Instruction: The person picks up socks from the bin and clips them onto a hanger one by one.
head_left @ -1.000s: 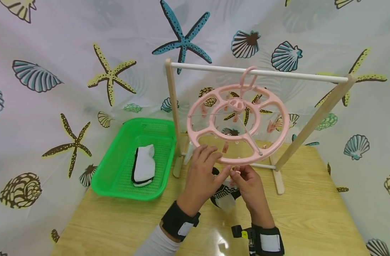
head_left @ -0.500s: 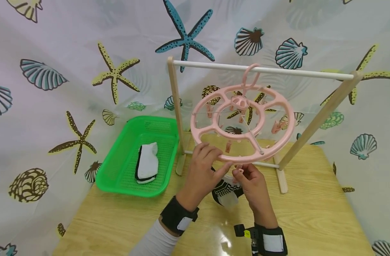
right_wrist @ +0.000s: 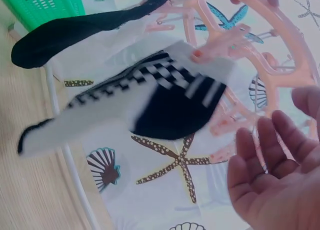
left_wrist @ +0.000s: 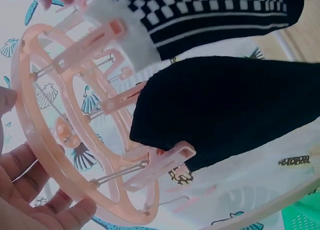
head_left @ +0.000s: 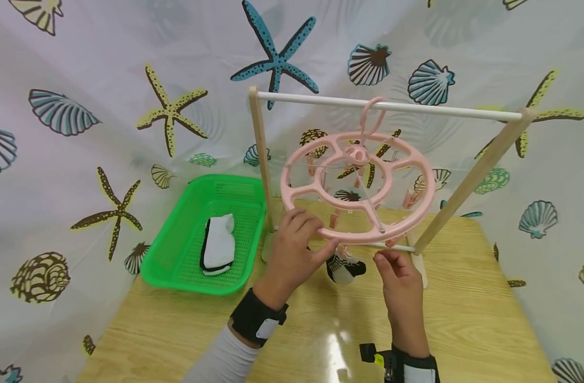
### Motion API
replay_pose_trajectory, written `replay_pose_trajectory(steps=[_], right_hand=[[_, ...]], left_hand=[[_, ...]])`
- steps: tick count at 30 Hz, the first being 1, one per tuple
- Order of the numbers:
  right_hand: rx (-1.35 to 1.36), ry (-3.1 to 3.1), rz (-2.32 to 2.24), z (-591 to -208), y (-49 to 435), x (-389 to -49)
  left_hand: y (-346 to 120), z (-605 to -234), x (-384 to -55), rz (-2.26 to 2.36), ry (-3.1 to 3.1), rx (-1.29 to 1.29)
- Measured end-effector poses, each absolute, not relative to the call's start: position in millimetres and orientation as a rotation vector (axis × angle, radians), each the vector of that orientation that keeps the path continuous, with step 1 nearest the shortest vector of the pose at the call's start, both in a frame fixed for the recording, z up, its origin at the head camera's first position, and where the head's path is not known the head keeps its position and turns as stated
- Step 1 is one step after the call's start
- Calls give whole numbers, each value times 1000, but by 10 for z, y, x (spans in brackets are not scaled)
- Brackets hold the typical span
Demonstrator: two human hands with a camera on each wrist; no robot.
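My left hand [head_left: 294, 252] grips the near rim of a pink round clip hanger [head_left: 356, 236], its thumb and fingers about the rim in the left wrist view. A black-and-white checkered sock [head_left: 343, 270] hangs from a pink clothes peg [left_wrist: 90, 45] under the rim. Beside it a plain black sock [left_wrist: 225, 105] hangs from pegs too; the left hand mostly covers it in the head view. My right hand [head_left: 403, 284] is apart from the checkered sock, to its right. Nothing lies in its loosely bent fingers [right_wrist: 272, 145].
The hanger hooks over the white bar [head_left: 416, 108] of a wooden-legged stand [head_left: 478, 178]. At the left, a green basket [head_left: 157, 276] holds a folded white-and-black sock [head_left: 219, 242]. A patterned curtain [head_left: 129, 42] stands behind the wooden table [head_left: 469, 319].
My right hand has let go of the peg at the checkered sock and moved to the right. That sock now hangs freely. The left hand still holds the rim, slightly farther left.
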State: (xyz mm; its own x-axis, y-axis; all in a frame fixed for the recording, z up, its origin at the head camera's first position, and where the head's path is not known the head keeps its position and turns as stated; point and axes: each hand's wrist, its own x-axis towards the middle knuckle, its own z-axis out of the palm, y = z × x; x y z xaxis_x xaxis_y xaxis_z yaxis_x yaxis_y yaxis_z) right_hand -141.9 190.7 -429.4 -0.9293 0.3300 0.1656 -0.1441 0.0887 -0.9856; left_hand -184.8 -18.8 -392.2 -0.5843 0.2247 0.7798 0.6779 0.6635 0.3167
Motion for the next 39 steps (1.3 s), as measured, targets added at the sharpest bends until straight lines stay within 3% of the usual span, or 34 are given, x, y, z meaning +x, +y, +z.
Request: replay_pose_trajectory(steps=[10,22,39], right_hand=[[-174,-1740,1873,-4221,2057,-1433],[253,-2116,2070,-4103,2128,-1711],[116,-2180,1868,-4229,2129,-1628]], left_hand=[[-340,-3838,-1909,-699,-2153,-791],[-520,-3772,-2012,-660,-2168,-910],[-623,-3738,-2089,-711,-2155,-1006]])
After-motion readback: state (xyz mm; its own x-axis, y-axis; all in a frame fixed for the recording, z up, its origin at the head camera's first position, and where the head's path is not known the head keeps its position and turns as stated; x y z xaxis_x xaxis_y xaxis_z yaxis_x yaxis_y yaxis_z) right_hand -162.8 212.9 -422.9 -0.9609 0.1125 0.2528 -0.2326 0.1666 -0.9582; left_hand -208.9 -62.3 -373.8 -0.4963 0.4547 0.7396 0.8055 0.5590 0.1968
